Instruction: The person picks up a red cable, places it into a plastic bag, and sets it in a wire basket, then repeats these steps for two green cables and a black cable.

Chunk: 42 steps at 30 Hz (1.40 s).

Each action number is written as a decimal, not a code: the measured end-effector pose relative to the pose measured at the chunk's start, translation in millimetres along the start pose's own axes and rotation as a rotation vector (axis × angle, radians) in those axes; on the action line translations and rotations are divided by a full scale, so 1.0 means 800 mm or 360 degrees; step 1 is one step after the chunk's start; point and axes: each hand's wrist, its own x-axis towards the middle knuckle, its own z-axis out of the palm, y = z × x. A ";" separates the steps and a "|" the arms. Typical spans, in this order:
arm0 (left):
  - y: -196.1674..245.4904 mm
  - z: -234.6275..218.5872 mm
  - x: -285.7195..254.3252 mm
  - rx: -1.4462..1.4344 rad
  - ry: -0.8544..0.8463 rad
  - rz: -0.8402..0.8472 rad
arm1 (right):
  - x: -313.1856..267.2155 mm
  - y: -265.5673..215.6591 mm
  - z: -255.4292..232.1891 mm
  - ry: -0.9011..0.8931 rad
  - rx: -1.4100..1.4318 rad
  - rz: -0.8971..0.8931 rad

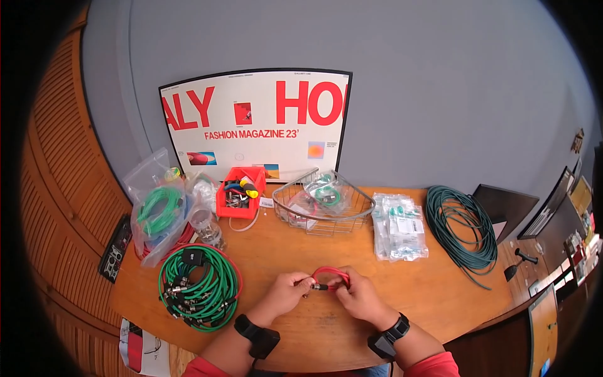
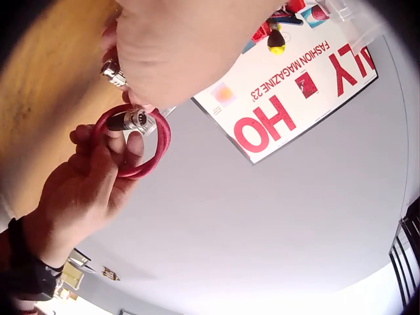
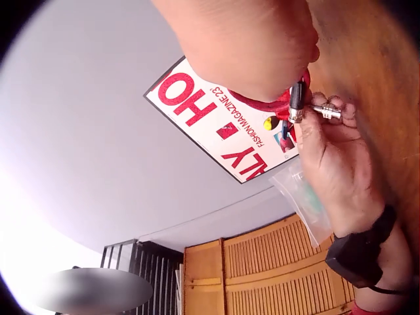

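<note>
A short red cable with metal connectors is bent into a loop between my two hands, above the near middle of the table. My right hand grips the loop on its right side, thumb and fingers curled round it. At the loop's left side my left hand pinches the cable near its ends. One connector with a black sleeve lies across the loop in the left wrist view. A second silver connector shows at my left fingers in the right wrist view. My left palm hides part of the cable.
Green cables with connectors lie coiled at left, near a bagged green cable. Behind stand a red bin of small parts and a wire basket. Bagged pieces and a dark green cable coil lie right.
</note>
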 end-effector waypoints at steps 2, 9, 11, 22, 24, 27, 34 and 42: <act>0.013 0.001 -0.003 -0.0094 0.0086 -0.0091 | -0.001 -0.008 -0.003 -0.0074 -0.0289 -0.0128; 0.021 -0.022 -0.007 -0.0605 -0.0186 -0.0546 | -0.001 -0.009 -0.001 -0.0192 -0.0642 -0.0391; 0.023 -0.024 -0.009 -0.0764 -0.0341 -0.0631 | -0.001 -0.008 -0.002 -0.0132 -0.0733 -0.0543; 0.030 -0.022 -0.009 -0.1000 -0.0393 -0.0447 | 0.000 -0.011 -0.010 -0.0152 -0.0692 -0.0448; 0.025 -0.018 -0.009 -0.1072 -0.0374 -0.0421 | -0.001 -0.014 -0.010 -0.0195 -0.0590 -0.0400; 0.018 -0.006 -0.006 -0.1061 -0.0261 -0.0392 | -0.001 -0.021 -0.011 -0.0205 -0.0554 -0.0413; 0.011 0.010 -0.005 -0.0449 0.0051 -0.0029 | -0.005 -0.026 -0.008 -0.0272 -0.0494 -0.0382; 0.012 0.015 -0.006 -0.0170 0.0052 0.0113 | -0.003 -0.017 -0.007 -0.0258 -0.0308 -0.0357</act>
